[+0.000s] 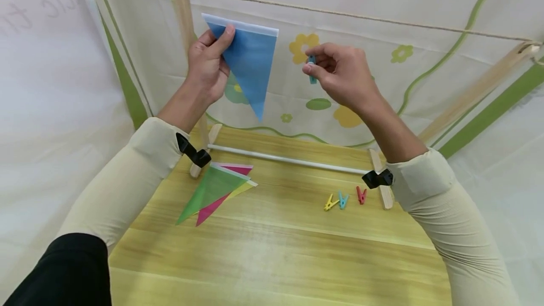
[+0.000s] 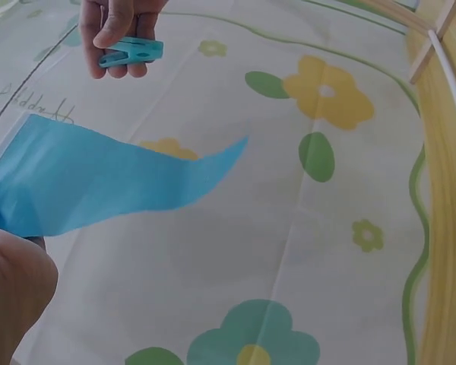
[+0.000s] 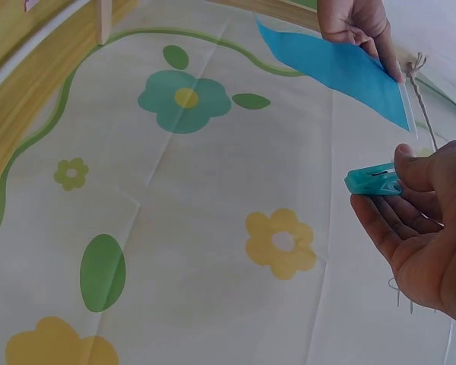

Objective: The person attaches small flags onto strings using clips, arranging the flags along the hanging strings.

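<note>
My left hand (image 1: 210,63) pinches a blue triangular pennant (image 1: 250,60) near the left of its white top edge, thumb in front. The pennant's point hangs down, and its top edge sits a little below the twine (image 1: 323,11). To the right, my right hand (image 1: 346,72) holds a teal clothespin (image 1: 312,70) between thumb and fingers, apart from the pennant. In the right wrist view the clothespin (image 3: 371,180) sticks out past the thumb tip. The left wrist view shows the pennant (image 2: 99,175) curving, with the clothespin (image 2: 133,52) beyond it.
The twine runs between two wooden posts (image 1: 184,22), joined below by a white rod (image 1: 280,158). Green, pink and yellow pennants (image 1: 212,185) overlap on the wooden table (image 1: 272,254). At right lie a yellow clothespin (image 1: 330,202), a blue clothespin (image 1: 343,200) and a red clothespin (image 1: 361,195).
</note>
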A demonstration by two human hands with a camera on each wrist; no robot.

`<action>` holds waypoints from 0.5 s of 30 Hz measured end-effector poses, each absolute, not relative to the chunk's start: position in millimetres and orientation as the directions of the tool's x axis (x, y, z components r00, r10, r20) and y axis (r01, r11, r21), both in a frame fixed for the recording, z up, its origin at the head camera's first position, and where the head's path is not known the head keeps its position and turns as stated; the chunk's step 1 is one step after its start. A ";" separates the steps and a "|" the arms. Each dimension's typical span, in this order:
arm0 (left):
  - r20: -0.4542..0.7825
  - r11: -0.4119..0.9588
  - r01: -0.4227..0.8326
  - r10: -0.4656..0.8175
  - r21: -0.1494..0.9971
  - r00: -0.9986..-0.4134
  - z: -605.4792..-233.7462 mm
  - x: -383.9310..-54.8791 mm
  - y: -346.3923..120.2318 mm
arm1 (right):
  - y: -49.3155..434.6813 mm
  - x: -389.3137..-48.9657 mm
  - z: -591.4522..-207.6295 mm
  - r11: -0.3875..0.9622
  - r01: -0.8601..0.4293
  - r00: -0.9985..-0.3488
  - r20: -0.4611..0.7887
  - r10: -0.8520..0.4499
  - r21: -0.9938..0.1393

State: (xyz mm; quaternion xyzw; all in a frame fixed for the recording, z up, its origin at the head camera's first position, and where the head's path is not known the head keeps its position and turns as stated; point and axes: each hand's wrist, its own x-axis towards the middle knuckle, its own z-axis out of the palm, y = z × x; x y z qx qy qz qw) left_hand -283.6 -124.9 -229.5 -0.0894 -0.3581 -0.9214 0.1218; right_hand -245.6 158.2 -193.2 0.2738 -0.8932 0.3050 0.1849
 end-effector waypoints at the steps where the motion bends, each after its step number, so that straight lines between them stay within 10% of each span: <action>1: 0.250 -0.715 0.291 -0.166 0.636 -0.954 -228.1 -283.8 -124.3 | 157.9 -245.5 -192.7 0.666 -0.601 -0.782 0.497 -0.375 -0.443; 15: 0.240 -0.708 0.319 -0.213 0.630 -0.947 -220.8 -282.7 -110.5 | 158.3 -248.3 -193.4 0.629 -0.634 -0.754 0.541 -0.373 -0.450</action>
